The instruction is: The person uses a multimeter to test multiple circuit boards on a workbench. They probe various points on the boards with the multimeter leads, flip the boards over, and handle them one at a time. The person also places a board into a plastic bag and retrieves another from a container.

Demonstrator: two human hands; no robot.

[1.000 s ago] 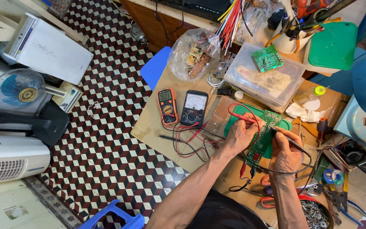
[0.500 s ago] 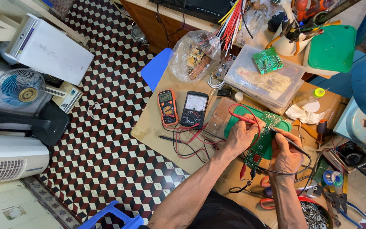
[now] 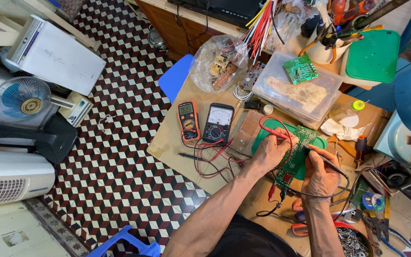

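Both forearms extend up from the lower frame edge, bare, converging. Left hand (image 3: 272, 151): fingers curled shut in a pinch grip, knuckles up. Right hand (image 3: 320, 171): fingers closed in a pen-like grip, just beside the left, wrist straight.

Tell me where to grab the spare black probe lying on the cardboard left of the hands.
Grip the black probe around its middle, from above. It lies flat and bare, apart from the left hand; its lead trails off its right end into tangled wires.

Bare cardboard (image 3: 177, 138) lies open left of both meters (image 3: 204, 123) — tangled leads (image 3: 210, 159) block the hands' side.
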